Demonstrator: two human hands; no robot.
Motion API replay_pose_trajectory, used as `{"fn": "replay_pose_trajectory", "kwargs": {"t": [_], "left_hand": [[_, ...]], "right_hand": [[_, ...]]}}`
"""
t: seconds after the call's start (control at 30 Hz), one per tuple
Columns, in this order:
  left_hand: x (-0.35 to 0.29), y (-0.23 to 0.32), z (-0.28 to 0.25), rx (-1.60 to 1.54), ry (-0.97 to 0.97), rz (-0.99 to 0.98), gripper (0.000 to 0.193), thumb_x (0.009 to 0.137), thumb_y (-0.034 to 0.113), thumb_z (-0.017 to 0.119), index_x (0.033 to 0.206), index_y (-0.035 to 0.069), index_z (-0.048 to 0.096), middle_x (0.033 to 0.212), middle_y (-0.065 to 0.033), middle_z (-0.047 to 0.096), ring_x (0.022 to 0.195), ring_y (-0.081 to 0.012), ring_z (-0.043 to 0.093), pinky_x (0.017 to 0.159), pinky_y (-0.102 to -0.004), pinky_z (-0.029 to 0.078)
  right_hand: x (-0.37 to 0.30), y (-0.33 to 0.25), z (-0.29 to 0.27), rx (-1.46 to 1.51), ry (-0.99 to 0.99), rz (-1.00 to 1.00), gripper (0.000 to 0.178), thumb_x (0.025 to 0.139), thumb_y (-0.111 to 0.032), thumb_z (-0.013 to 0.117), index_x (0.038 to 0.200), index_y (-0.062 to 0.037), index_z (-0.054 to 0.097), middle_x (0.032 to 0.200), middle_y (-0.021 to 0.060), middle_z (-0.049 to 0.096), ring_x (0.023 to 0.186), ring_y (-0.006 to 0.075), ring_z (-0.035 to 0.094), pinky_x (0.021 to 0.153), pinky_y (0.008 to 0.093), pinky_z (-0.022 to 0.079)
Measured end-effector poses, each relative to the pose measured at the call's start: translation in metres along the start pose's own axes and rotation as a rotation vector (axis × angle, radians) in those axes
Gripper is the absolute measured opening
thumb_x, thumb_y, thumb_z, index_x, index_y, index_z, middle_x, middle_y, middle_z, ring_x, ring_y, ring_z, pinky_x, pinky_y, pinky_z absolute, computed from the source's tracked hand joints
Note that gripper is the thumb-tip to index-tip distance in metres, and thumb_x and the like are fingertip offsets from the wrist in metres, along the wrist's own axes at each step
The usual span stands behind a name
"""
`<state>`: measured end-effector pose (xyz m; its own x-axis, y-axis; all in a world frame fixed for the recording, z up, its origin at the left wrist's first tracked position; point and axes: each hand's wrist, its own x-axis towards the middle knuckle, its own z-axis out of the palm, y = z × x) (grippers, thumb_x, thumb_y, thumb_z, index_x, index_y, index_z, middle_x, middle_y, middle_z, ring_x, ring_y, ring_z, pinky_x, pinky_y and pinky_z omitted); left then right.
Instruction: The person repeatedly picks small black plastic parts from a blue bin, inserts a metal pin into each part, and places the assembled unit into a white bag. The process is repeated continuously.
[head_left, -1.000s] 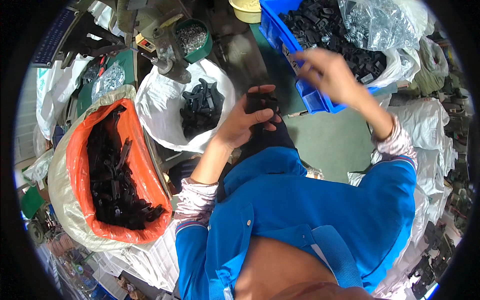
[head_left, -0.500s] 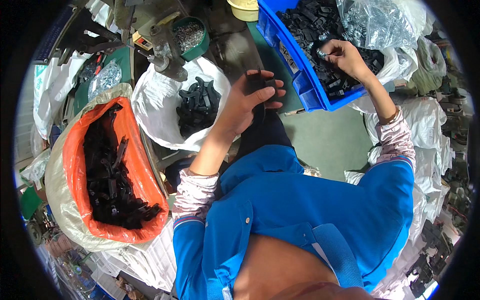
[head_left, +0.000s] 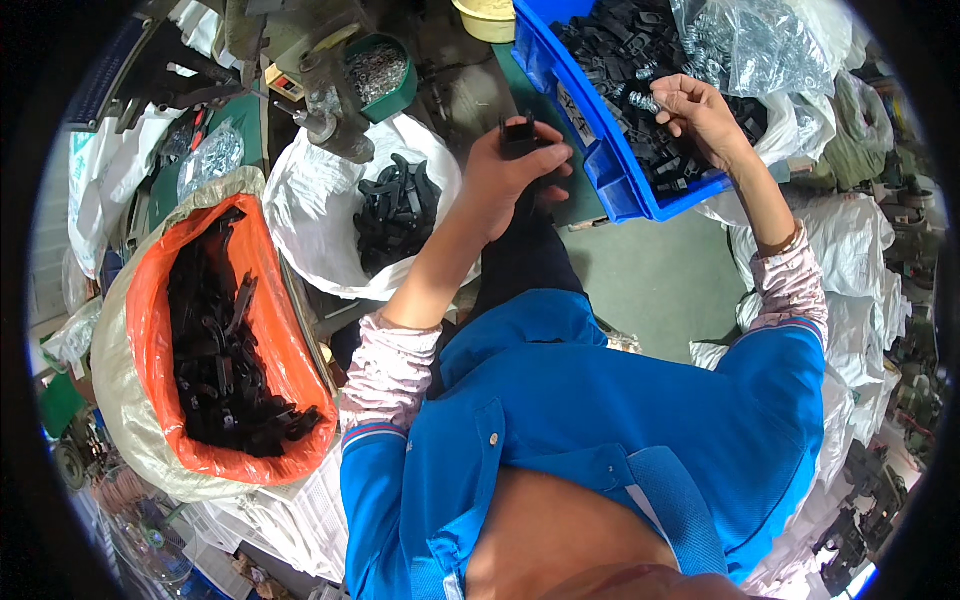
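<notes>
My left hand (head_left: 512, 165) is closed around a black plastic part (head_left: 519, 140), held upright in front of me. Fingers and palm cover much of it. Over the blue bin (head_left: 588, 150), my right hand (head_left: 700, 118) pinches a small silvery coil spring (head_left: 643, 101) between thumb and fingertips. Beneath that hand lie many black plastic parts (head_left: 625, 45). More shiny springs (head_left: 706, 62) spill from a clear plastic bag (head_left: 770, 50) at the bin's far right.
To the left stands a white sack (head_left: 310, 215) with curved black parts inside. Further left is an orange-lined sack (head_left: 150, 330) of black pieces. A green tub (head_left: 402, 98) of small metal bits sits beside a metal machine head (head_left: 335, 115). White sacks (head_left: 845, 250) line the right.
My right hand has shifted slightly, its fingers opening a little around the spring, which shows more clearly. My left hand has turned and tilted the black part, so less of it shows.
</notes>
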<state>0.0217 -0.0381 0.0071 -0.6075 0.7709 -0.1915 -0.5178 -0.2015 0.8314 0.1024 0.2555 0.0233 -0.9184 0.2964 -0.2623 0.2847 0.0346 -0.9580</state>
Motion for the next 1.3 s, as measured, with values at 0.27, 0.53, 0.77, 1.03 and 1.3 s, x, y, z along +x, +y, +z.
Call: {"fn": "replay_pose_trajectory", "kwargs": {"t": [0.27,0.53,0.77,1.03,1.3], "left_hand": [[0.053,0.01,0.038,0.213,-0.038,0.18,0.023,0.078,0.014,0.073,0.096,0.005,0.061,0.095,-0.0069,0.067,0.078,-0.0162,0.066,0.056,-0.0266,0.052],[0.072,0.001,0.046,0.241,-0.075,0.092,0.02,0.078,0.017,0.073,0.091,0.009,0.061,0.082,-0.0047,0.066,0.07,-0.0144,0.066,0.048,-0.0235,0.047],[0.072,0.0,0.051,0.227,-0.043,-0.032,0.019,0.08,0.022,0.071,0.092,0.01,0.062,0.08,-0.0053,0.066,0.069,-0.0148,0.065,0.047,-0.0246,0.044],[0.069,-0.003,0.052,0.243,-0.022,0.035,0.018,0.079,0.018,0.072,0.092,0.01,0.061,0.081,-0.004,0.066,0.072,-0.0133,0.065,0.05,-0.0243,0.045],[0.071,-0.002,0.06,0.222,0.032,0.073,0.019,0.078,0.017,0.073,0.092,0.009,0.062,0.081,-0.0019,0.066,0.072,-0.0123,0.064,0.054,-0.0254,0.048]], "right_hand": [[-0.029,-0.029,0.02,0.155,-0.144,-0.039,0.023,0.09,-0.016,0.06,0.106,0.0006,0.061,0.085,0.0041,0.064,0.074,0.0083,0.062,0.062,0.0186,0.05],[-0.034,-0.029,0.017,-0.02,-0.138,-0.244,0.019,0.088,-0.009,0.062,0.104,0.0005,0.062,0.088,0.0039,0.064,0.076,0.0081,0.06,0.072,0.02,0.05],[-0.033,-0.019,0.022,-0.43,0.129,-0.623,0.026,0.08,0.002,0.066,0.106,-0.0024,0.063,0.09,0.0029,0.064,0.081,0.0107,0.06,0.078,0.0233,0.048],[-0.03,-0.016,0.024,-0.341,0.027,-0.305,0.03,0.093,-0.03,0.056,0.098,-0.0013,0.065,0.079,0.0029,0.064,0.073,0.011,0.06,0.068,0.0237,0.048],[-0.028,-0.017,0.039,0.078,-0.041,-0.169,0.023,0.091,-0.024,0.061,0.09,-0.0012,0.064,0.07,0.0009,0.06,0.058,0.0074,0.054,0.054,0.0204,0.045]]}}
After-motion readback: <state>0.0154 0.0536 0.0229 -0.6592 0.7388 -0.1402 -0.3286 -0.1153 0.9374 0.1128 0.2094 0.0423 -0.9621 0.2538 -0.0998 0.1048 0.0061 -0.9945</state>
